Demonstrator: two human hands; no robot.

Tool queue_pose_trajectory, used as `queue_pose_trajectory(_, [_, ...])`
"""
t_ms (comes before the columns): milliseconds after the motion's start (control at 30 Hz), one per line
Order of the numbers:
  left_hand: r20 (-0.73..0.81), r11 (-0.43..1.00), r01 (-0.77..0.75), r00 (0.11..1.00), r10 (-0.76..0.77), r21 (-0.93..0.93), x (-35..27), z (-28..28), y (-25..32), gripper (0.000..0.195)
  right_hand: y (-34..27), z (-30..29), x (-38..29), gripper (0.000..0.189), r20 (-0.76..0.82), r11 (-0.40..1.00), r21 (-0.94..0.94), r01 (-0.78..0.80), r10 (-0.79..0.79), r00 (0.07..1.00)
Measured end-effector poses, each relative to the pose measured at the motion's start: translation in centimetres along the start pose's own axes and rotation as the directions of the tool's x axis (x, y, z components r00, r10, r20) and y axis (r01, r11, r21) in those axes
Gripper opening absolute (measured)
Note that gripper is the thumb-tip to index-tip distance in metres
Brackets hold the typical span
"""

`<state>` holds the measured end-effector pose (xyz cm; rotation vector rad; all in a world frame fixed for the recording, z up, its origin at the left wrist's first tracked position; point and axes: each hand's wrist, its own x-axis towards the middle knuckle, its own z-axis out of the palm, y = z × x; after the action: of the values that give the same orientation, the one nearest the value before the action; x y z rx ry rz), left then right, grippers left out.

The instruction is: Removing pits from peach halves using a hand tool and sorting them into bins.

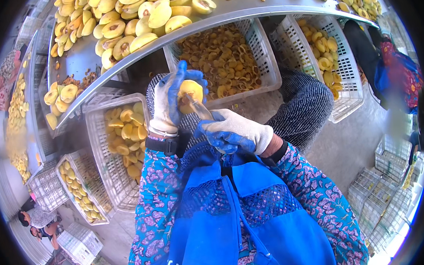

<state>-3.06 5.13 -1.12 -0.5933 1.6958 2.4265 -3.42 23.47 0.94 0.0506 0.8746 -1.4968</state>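
My left hand (pixel 166 102), in a white knit glove with blue coating, is shut around a yellow fruit half (pixel 191 89), probably a peach, cut face up. My right hand (pixel 235 131), gloved the same way, grips a small knife-like tool (pixel 201 109). Its tip meets the fruit's cut face near the centre; the handle is mostly hidden in my fist. Both hands are above my lap, close to the edge of a metal table (pixel 241 1). Many halved yellow fruits (pixel 122 26) are heaped on that table, some with brown stone hollows showing.
Under the table edge stands a white plastic crate (pixel 271 64) of thin fruit scraps. Crates with fruit halves stand at left (pixel 101 165) and right (pixel 345 66). Stacked crates (pixel 374 196) are at lower right. Other people (pixel 42 220) sit at far left; another person (pixel 397 71) is at right.
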Motion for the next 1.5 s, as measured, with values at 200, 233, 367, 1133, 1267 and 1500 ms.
queue_pose_trajectory(200, [-0.103, 0.999, 0.016, 0.995, -0.011, 0.049, 0.9, 0.6, 0.1, 0.046, 0.9, 0.7, 1.5, 0.019, -0.153, 0.767, -0.635, 0.091, -0.24, 0.959])
queue_pose_trajectory(233, [-0.1, 0.996, 0.049, 0.994, -0.041, 0.074, 1.0, 0.5, 0.1, 0.045, 0.6, 0.5, 1.2, 0.019, -0.151, 0.765, -0.638, 0.092, -0.241, 0.959])
queue_pose_trajectory(367, [-0.088, 0.976, 0.219, 0.972, -0.218, 0.009, 1.0, 1.3, 1.1, 0.031, 0.9, -1.6, 0.0, 0.029, 0.297, 0.928, 0.347, -0.137, 0.03, 0.954])
queue_pose_trajectory(1133, [-0.059, 0.983, -0.059, 0.997, 0.049, -0.175, 1.8, 2.3, -0.9, 0.053, 1.2, -2.0, 0.6, 0.03, 0.277, 0.864, 0.503, -0.005, -0.156, 0.948])
queue_pose_trajectory(1267, [-0.084, 0.999, 0.014, 0.996, -0.011, 0.035, 2.9, 1.2, -2.1, 0.042, 0.7, -1.6, 0.2, 0.029, 0.185, 0.958, 0.285, 0.012, -0.068, 0.98])
queue_pose_trajectory(1500, [-0.118, 0.953, -0.204, 0.976, 0.182, -0.223, 3.5, 4.2, 0.1, 0.032, 1.8, -3.0, 1.5, 0.036, 0.382, 0.679, 0.732, -0.061, -0.333, 0.862])
